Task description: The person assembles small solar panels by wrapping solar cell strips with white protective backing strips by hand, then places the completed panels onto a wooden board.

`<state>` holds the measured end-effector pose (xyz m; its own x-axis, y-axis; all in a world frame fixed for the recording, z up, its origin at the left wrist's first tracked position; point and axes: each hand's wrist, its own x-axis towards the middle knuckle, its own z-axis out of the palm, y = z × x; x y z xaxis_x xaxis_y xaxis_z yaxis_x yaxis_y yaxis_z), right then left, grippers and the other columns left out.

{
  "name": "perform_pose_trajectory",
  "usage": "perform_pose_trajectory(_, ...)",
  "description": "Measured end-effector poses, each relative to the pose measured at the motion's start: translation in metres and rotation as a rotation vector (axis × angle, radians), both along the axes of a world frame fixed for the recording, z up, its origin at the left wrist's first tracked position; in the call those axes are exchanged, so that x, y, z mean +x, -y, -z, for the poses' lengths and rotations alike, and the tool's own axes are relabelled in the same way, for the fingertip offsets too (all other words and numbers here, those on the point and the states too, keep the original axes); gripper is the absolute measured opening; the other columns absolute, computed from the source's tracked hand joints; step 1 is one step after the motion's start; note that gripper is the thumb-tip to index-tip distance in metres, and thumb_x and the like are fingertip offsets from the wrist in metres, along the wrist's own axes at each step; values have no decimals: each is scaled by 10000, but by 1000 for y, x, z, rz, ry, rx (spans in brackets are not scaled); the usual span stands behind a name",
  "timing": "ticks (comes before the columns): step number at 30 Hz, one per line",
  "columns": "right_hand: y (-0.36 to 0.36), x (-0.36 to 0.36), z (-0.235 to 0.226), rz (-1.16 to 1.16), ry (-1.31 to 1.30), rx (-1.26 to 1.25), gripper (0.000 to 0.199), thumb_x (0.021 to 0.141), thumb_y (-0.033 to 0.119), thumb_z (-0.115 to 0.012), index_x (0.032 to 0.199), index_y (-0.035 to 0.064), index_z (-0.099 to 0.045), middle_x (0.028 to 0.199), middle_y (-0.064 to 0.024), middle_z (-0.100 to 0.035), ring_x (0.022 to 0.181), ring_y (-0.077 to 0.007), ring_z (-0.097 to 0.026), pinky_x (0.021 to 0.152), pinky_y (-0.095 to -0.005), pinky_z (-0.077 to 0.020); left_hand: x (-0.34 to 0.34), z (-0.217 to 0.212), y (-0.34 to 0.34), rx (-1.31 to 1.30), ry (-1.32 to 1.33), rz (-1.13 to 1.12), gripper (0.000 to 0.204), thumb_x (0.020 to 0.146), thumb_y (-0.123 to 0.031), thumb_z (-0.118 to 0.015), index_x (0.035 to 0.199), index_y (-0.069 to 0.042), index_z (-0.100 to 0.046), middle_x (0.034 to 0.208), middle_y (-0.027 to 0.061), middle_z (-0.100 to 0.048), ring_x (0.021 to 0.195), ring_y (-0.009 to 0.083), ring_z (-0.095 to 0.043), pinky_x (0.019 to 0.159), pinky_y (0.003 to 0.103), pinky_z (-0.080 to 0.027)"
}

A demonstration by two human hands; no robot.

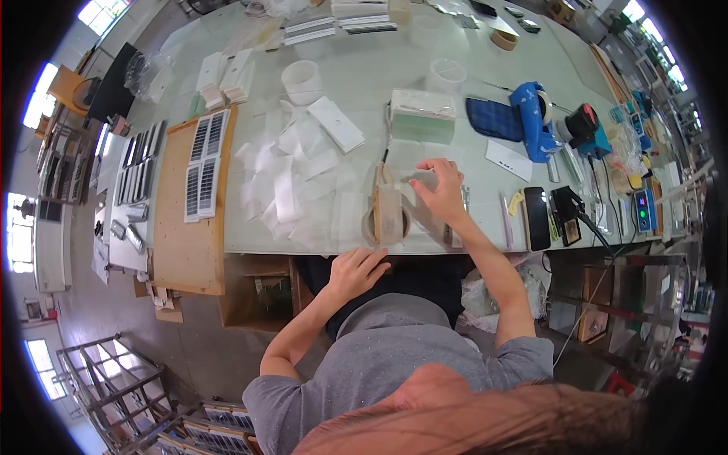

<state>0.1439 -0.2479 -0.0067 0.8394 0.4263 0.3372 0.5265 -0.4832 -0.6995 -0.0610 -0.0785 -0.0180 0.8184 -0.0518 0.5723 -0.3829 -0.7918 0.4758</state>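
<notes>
A clear strip (415, 173), lying left to right, was pinched by the right hand (442, 194); the left hand (355, 271) rested loosely open at the near edge of the desk (364, 83).

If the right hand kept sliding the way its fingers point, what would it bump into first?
The right hand points up and left across the table. First it would probably meet the clear plastic sheet at its fingertips, then perhaps the greenish box beyond; depth is hard to judge.

Tabletop (379, 76) – smooth, pale, glossy; sheet pile (284, 189) – clear thin plastic; board (182, 235) – matt brown wood.
</notes>
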Motion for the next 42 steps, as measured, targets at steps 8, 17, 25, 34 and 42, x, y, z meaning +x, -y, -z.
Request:
perform_pose_trajectory(8, 109, 7, 0, 19, 90, -449, 749, 618, 505, -824, 1269, 210, -600, 1305, -46, -496, 1213, -303, -400, 1016, -482, -282, -6, 2, 5, 57, -54, 0, 366, 784, -195, -757, 1133, -122, -672, 762, 22, -545, 623, 188, -572, 561, 312, -466)
perform_pose_trajectory(17, 111, 0, -4, -35, 165, -552, 757, 626, 593, -777, 1272, 235, -611, 1415, -61, -435, 1271, -329, -358, 1048, -490, -264, -12, 4, 6, 79, -123, 10, 410, 812, -190, -729, 1208, -120, -642, 726, 26, -510, 607, 186, -550, 560, 322, -457)
perform_pose_trajectory(25, 110, 3, -3, -46, 212, -529, 672, 631, 586, -773, 1173, 206, -658, 1380, -40, -468, 1246, -313, -374, 1025, -490, -269, -13, 3, 5, 101, -130, 18, 429, 820, -181, -721, 1232, -104, -627, 717, 26, -501, 625, 179, -554, 565, 319, -458)
perform_pose_trajectory(34, 109, 7, -3, -67, 215, -567, 695, 614, 597, -780, 1164, 191, -652, 1367, -37, -479, 1238, -306, -379, 1013, -484, -268, -2, -14, 38, 97, -22, 283, 417, 792, -191, -709, 1189, -89, -629, 966, 23, -577, 798, 177, -573, 672, 297, -471)
perform_pose_trajectory(42, 109, 12, 0, -55, 214, -547, 683, 608, 577, -794, 1151, 187, -655, 1382, -46, -470, 1249, -300, -372, 1023, -476, -247, 35, -13, 100, 324, -164, 364, 416, 784, -322, -709, 1108, -85, -597, 1415, 85, -463, 1066, 221, -477, 853, 352, -421)
